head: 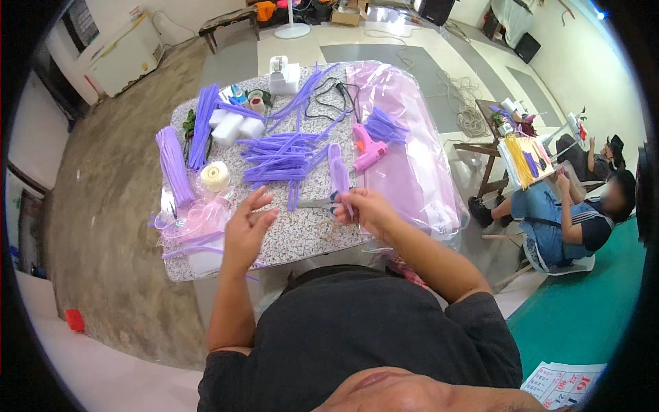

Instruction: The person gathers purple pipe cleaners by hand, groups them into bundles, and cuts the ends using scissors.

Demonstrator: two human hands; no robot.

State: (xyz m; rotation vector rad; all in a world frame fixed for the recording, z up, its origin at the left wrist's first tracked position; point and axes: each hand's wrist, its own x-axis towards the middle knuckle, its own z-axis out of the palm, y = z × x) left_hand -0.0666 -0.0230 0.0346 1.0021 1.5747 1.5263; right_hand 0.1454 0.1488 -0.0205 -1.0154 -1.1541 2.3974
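Between the fingers and thumb of my right hand (pixel 360 206) is the lower end of a purple loop of chenille stem (pixel 338 167). The loop stands up away from me and looks like a long petal. Scissors (pixel 315 203) lie on the speckled table, their handles partly hidden behind that hand. My left hand (pixel 250 226) hovers over the table's near side with its fingers apart and nothing visible in them. Just beyond it lies a loose pile of purple chenille stems (pixel 280 157). A pink glue gun (pixel 368 148) rests right of the loop.
Purple bundles (pixel 174 165), white foam blocks (pixel 228 129), a cream roll (pixel 214 176) and clear pink ribbon (pixel 198 216) cover the left side. Pink wrapping sheets in plastic (pixel 406 180) spread over the right. A black cable (pixel 329 100) lies behind. Another person (pixel 566 216) sits at right.
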